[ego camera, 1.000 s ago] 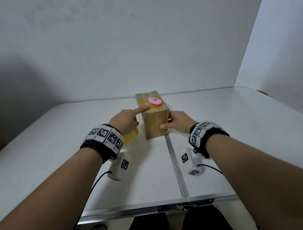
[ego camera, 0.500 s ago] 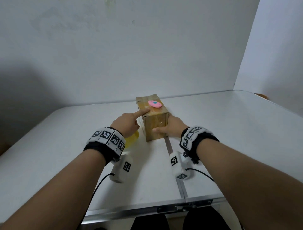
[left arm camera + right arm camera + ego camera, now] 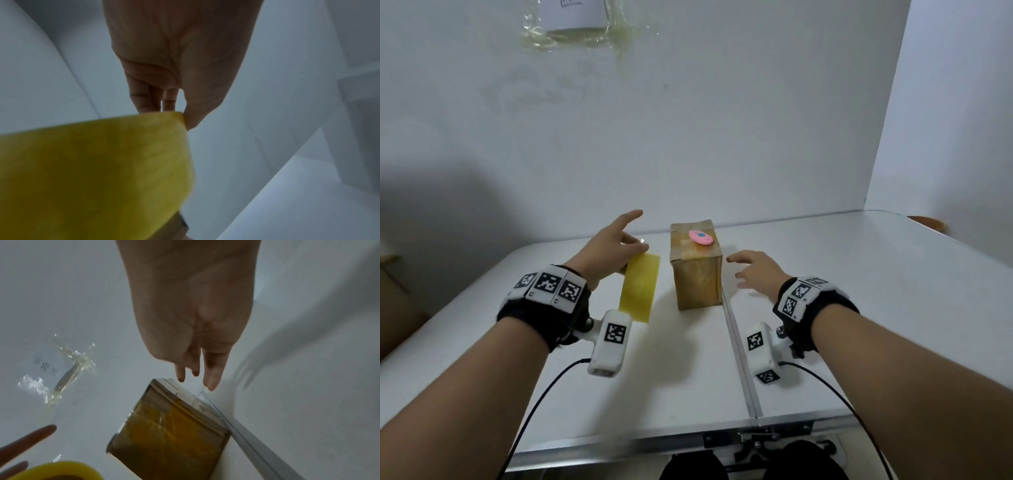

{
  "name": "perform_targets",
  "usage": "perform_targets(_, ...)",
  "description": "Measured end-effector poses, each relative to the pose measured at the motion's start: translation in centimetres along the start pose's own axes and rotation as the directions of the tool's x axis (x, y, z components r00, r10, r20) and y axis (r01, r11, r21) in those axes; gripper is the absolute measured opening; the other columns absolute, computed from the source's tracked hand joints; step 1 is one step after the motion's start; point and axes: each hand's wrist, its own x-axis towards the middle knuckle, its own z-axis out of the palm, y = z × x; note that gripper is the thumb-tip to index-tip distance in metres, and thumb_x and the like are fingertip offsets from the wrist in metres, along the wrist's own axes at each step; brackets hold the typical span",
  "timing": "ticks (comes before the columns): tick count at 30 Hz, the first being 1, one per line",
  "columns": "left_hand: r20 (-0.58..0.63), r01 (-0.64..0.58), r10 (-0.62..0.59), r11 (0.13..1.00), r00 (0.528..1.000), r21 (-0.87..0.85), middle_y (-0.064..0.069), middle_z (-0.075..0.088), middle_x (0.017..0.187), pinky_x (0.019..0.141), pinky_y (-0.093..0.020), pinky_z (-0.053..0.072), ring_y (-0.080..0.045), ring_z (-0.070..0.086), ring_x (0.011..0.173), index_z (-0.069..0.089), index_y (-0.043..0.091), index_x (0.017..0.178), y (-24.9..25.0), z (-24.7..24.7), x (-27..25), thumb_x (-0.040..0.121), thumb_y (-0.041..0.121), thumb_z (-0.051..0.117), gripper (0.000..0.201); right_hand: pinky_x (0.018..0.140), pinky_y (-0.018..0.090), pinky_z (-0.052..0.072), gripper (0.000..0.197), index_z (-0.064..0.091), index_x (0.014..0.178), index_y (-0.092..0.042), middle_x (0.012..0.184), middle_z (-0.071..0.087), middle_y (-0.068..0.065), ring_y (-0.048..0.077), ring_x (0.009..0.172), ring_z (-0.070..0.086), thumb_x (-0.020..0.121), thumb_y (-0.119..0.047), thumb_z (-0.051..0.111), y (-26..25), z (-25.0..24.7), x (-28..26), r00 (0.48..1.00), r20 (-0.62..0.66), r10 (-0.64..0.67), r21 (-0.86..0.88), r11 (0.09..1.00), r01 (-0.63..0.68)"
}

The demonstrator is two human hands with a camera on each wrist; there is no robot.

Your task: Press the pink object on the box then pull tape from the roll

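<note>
With the yellow tape roll (image 3: 639, 288) gripped by the left hand (image 3: 608, 248) beside the taped box (image 3: 697, 270) on the tabletop (image 3: 859, 274), the pink cutter (image 3: 701, 237) could be knocked off by the open-fingered, empty right hand (image 3: 755, 269).

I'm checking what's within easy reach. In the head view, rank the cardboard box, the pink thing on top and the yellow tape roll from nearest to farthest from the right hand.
From the right hand:
1. Cardboard box, just to its left.
2. Pink thing, on the box's top, farther back.
3. Yellow tape roll, beyond the box, at the left hand.
</note>
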Motion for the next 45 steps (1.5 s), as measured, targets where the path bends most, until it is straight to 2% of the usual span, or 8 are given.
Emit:
perform_targets(5, 0.199, -0.02, 0.053, 0.986, 0.979, -0.164, -0.008, 0.061, 0.094, 0.079, -0.036, 0.05, -0.021, 0.058, 0.084, 0.046, 0.036, 0.139, 3.2, 2.4, -1.5, 0.089, 0.015, 0.064, 0.057, 0.079, 0.032, 0.056, 0.031, 0.067, 0.096, -0.008, 0.1, 0.066, 0.014, 0.023, 0.084, 0.063, 0.09, 0.006, 0.041, -1.7, -1.5, -2.3, 0.98, -0.181, -0.081, 0.193, 0.974, 0.116)
perform_targets(8, 0.319, 0.02, 0.067, 0.964, 0.945, -0.264, -0.006, 0.059, 0.094, 0.083, -0.036, 0.051, -0.02, 0.059, 0.086, 0.046, 0.034, 0.139, 4.1, 5.5, -1.8, 0.089, 0.013, 0.065, 0.058, 0.066, 0.022, 0.051, 0.024, 0.063, 0.1, -0.006, 0.09, 0.065, 0.013, 0.02, 0.072, 0.062, 0.098, -0.009, 0.039, -2.0, -2.2, -3.9, 0.994, -0.106, -0.022, 0.384, 0.921, 0.061)
perform_targets(11, 0.379, 0.075, 0.074, 0.929, 0.922, -0.363, -0.001, 0.058, 0.089, 0.068, -0.026, 0.054, -0.013, 0.062, 0.078, 0.045, 0.032, 0.14, 4.2, 8.7, -1.9, 0.09, 0.009, 0.063, 0.059, 0.072, 0.026, 0.051, 0.032, 0.061, 0.107, -0.005, 0.09, 0.064, 0.01, 0.021, 0.078, 0.062, 0.101, -0.028, 0.04, -1.2, -3.3, -5.3, 1.0, 0.022, 0.013, 0.482, 0.876, -0.022)
perform_targets(21, 0.362, 0.107, 0.077, 0.88, 0.929, -0.463, 0.004, 0.064, 0.082, 0.065, -0.023, 0.054, -0.009, 0.068, 0.076, 0.04, 0.024, 0.143, 4.3, 15.9, -0.4, 0.091, 0.004, 0.06, 0.059, 0.103, 0.037, 0.051, 0.049, 0.072, 0.103, -0.002, 0.111, 0.073, 0.013, 0.02, 0.109, 0.068, 0.083, -0.046, 0.064, 1.9, -6.2, -6.2, 0.996, -0.023, -0.086, 0.346, 0.934, 0.088)
perform_targets(23, 0.347, 0.12, 0.066, 0.864, 0.936, -0.489, 0.003, 0.063, 0.082, 0.065, -0.022, 0.053, -0.01, 0.065, 0.074, 0.04, 0.022, 0.143, 4.2, 16.5, -0.3, 0.092, 0.003, 0.058, 0.057, 0.102, 0.037, 0.052, 0.039, 0.074, 0.096, -0.008, 0.109, 0.073, 0.011, 0.021, 0.108, 0.068, 0.074, -0.04, 0.074, 2.4, -6.5, -6.1, 0.995, -0.035, -0.093, 0.277, 0.956, 0.099)
perform_targets(28, 0.328, 0.134, 0.06, 0.833, 0.943, -0.537, -0.001, 0.062, 0.087, 0.066, -0.021, 0.055, -0.014, 0.063, 0.079, 0.041, 0.02, 0.143, 4.0, 17.1, -0.2, 0.093, 0.003, 0.057, 0.055, 0.096, 0.037, 0.055, 0.006, 0.073, 0.083, -0.015, 0.097, 0.074, 0.01, 0.023, 0.1, 0.07, 0.081, -0.021, 0.072, 2.6, -6.3, -5.9, 0.984, -0.118, -0.133, 0.221, 0.963, 0.156)
perform_targets(37, 0.352, 0.161, 0.034, 0.845, 0.936, -0.509, -0.006, 0.068, 0.104, 0.072, -0.024, 0.056, -0.014, 0.066, 0.086, 0.042, 0.022, 0.141, 3.7, 16.5, -0.6, 0.092, 0.01, 0.061, 0.055, 0.075, 0.027, 0.042, 0.009, 0.071, 0.081, -0.015, 0.092, 0.069, 0.001, 0.012, 0.083, 0.057, 0.085, -0.021, 0.065, 1.5, -5.4, -5.6, 0.953, -0.238, -0.186, 0.0, 0.982, 0.191)
perform_targets(45, 0.349, 0.182, -0.005, 0.86, 0.937, -0.476, -0.007, 0.069, 0.108, 0.064, -0.018, 0.055, -0.009, 0.072, 0.076, 0.05, 0.008, 0.13, 3.4, 16.5, -1.1, 0.092, 0.014, 0.062, 0.04, 0.082, 0.032, 0.048, 0.012, 0.074, 0.081, -0.015, 0.088, 0.066, -0.004, 0.016, 0.091, 0.061, 0.084, -0.022, 0.065, 1.2, -5.2, -5.9, 0.94, -0.26, -0.219, -0.09, 0.975, 0.203)
